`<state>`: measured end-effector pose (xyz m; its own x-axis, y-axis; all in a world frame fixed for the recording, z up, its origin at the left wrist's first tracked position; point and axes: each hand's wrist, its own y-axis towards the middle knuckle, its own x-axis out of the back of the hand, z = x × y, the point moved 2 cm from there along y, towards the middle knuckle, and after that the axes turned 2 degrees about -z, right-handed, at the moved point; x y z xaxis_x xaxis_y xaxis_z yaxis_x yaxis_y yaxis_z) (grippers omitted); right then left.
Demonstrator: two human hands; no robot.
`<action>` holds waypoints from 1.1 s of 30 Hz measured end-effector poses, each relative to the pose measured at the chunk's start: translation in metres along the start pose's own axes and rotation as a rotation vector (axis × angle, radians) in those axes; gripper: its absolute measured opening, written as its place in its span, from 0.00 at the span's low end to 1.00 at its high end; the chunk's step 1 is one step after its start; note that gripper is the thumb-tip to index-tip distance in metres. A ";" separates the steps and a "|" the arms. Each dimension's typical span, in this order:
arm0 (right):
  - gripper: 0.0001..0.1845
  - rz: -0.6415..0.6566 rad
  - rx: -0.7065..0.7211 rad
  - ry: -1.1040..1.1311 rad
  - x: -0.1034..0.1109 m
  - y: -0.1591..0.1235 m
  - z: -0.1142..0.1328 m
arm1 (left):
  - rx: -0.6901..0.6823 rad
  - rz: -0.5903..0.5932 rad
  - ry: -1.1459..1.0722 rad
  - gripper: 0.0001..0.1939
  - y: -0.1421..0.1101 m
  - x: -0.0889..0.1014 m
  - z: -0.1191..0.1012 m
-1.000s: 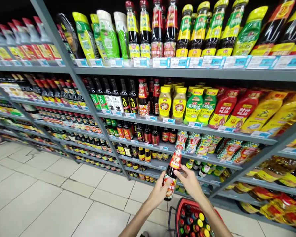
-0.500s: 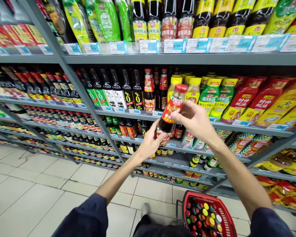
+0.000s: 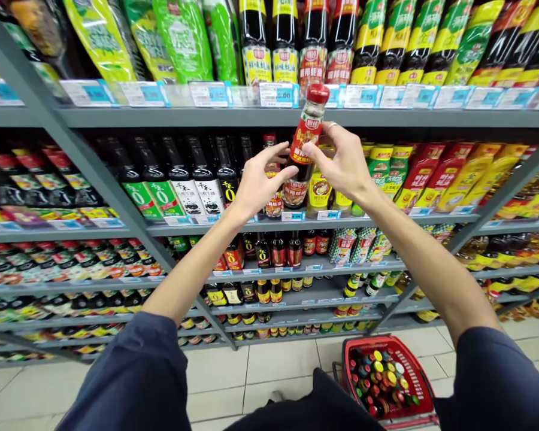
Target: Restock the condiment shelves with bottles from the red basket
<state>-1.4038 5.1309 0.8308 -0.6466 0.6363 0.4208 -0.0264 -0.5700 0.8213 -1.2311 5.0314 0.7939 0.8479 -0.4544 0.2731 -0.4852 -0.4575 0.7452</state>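
Observation:
My right hand [image 3: 345, 160] grips a dark sauce bottle [image 3: 306, 133] by its neck, thumb across the red label. The bottle has a red cap, leans slightly right at the top, and its lower end is in front of the second shelf. My left hand [image 3: 257, 182] is just left of the bottle, thumb and fingers spread apart; its fingertips are close to the glass, and I cannot tell if they touch. Behind that hand, partly hidden, stands a similar red-capped bottle [image 3: 273, 206]. Yellow-labelled squeeze bottles [image 3: 320, 190] are partly covered by my right hand.
A red shopping basket [image 3: 424, 371] full of bottles stands on the tiled floor [image 3: 220, 371] at lower right. Above the bottle's shelf runs a grey shelf edge [image 3: 170, 117] with price tags. Black soy sauce bottles [image 3: 202, 191] stand to the left.
Both hands have risen with the bottle from low over the basket to the second shelf. My left hand has come off the bottle's lower part and spread its fingers. The view has shifted.

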 end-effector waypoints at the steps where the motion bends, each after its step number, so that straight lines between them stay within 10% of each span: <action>1: 0.34 0.006 0.009 -0.020 -0.002 0.001 -0.002 | -0.022 0.010 0.028 0.33 0.004 0.000 0.000; 19: 0.17 0.100 -0.020 -0.160 -0.029 -0.014 -0.047 | -0.012 -0.004 0.245 0.24 -0.005 -0.031 0.032; 33: 0.27 0.033 -0.209 -0.119 -0.053 -0.013 -0.064 | 0.111 -0.006 0.296 0.21 0.002 -0.040 0.065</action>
<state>-1.4180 5.0716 0.7735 -0.5553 0.6653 0.4990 -0.1716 -0.6788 0.7140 -1.2797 4.9988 0.7447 0.8684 -0.2164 0.4462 -0.4863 -0.5474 0.6810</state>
